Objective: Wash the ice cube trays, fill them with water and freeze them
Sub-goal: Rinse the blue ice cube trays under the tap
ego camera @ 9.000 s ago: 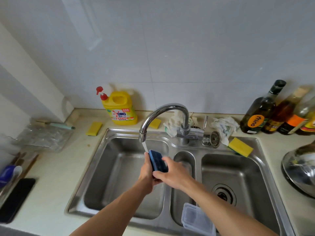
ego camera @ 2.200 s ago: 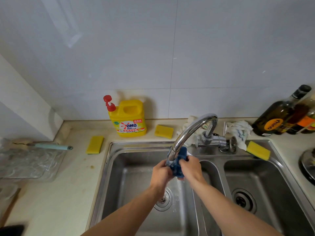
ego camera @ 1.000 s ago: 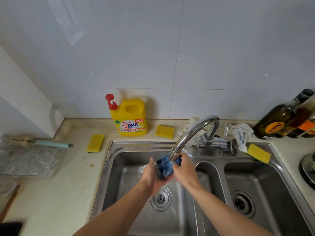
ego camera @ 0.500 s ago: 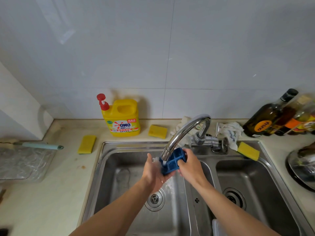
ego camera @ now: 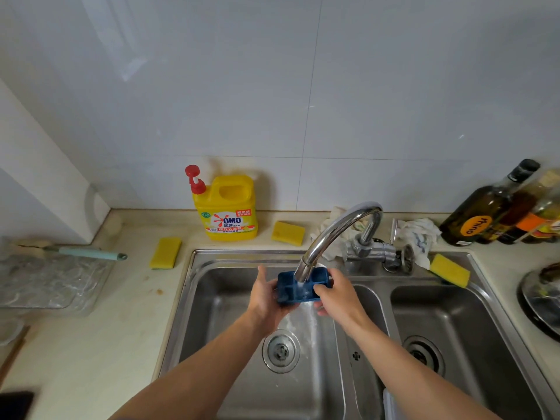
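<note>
Blue ice cube tray (ego camera: 288, 294), cells upward, gripped by left hand (ego camera: 266, 297) and right hand (ego camera: 338, 297) fingers (ego camera: 318, 288).

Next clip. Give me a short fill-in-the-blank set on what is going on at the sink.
1. The left hand and right hand hold a ___ tray under the faucet.
2. The tray is above the ___ basin of the sink.
3. The yellow detergent bottle has a ___ pump.

Missing words: blue; left; red.
</note>
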`<state>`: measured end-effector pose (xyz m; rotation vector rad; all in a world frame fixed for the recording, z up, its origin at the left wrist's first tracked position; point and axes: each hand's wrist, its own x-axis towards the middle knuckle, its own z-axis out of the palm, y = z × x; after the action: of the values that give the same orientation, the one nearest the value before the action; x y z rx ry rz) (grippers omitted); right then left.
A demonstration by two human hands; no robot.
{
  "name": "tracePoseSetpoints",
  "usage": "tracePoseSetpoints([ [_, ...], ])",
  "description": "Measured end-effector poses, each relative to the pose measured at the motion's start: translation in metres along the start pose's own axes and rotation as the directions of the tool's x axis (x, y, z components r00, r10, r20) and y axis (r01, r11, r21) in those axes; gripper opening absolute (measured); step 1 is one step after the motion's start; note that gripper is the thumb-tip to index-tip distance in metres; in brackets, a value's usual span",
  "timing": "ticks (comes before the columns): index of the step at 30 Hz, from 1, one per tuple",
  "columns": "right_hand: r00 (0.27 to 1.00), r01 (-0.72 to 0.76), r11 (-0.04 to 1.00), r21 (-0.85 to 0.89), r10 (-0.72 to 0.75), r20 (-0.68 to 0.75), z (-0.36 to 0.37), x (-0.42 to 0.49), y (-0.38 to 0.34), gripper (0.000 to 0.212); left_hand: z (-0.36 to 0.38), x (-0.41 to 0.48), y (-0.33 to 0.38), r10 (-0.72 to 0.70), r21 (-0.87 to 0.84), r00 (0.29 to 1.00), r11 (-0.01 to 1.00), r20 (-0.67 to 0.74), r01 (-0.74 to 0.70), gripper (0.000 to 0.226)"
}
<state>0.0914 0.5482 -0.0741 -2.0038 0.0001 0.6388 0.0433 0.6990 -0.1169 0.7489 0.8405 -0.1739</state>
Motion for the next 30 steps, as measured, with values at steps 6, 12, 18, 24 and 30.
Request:
tracePoseSetpoints([
  [6,0.989,-0.129,0.973,0.193,0.112,0.094,0.016,0.001,0.008,0.018,-0.018,-0.005,0.000,0.043,0.013,0.994,0.999,-0.100,-0.042,0.074],
  [12,0.962,-0.270,0.875,0.403,0.225,0.154,0.023,0.010,0.007,0.023,-0.026,-0.016,0.006,0.066,0.033,0.993,0.997,-0.097,-0.063,0.062],
  [18,0.967,-0.253,0.882,0.397,0.240,0.082,0.019,0.008,0.010,0.020,-0.023,-0.017,-0.001,0.059,0.121,0.996,0.991,-0.071,-0.050,0.060],
  [24,0.982,-0.166,0.904,0.394,0.187,-0.014,-0.003,0.008,0.007,0.013,0.003,-0.013,-0.001,0.043,0.210,0.998,0.976,0.047,-0.052,0.060],
  [30,0.992,-0.096,0.928,0.361,0.120,-0.045,-0.011,0.010,-0.001,0.014,0.015,-0.011,0.008,0.284,0.374,0.957,0.883,0.051,-0.282,0.044],
])
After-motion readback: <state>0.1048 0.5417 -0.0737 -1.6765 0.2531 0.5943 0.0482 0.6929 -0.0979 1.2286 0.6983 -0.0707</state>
